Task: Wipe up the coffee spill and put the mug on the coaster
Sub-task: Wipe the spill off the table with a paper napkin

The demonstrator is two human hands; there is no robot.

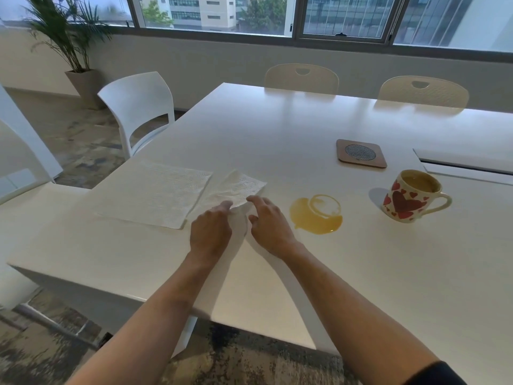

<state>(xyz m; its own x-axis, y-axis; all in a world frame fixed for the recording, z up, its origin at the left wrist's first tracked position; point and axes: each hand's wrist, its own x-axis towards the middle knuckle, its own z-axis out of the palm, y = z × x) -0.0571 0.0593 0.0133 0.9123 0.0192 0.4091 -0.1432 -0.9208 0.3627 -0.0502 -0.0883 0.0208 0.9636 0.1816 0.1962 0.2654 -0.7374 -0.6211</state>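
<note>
A brown coffee puddle (316,216) with a ring mark lies on the white table (277,129). To its right stands a cream mug (410,196) with red hearts, coffee inside, handle pointing right. Behind it sits a square brown coaster (361,154) with a round mesh centre. A loose paper towel sheet (236,188) lies left of the puddle. My left hand (211,232) pinches the sheet's near edge. My right hand (268,222) has its fingertips on the same edge, thumb spread apart.
A second, larger paper towel (158,194) lies flat to the left. White chairs (138,109) stand at the table's left and far side. A cable hatch (466,165) sits at the right edge. A potted palm (75,51) stands in the far left corner.
</note>
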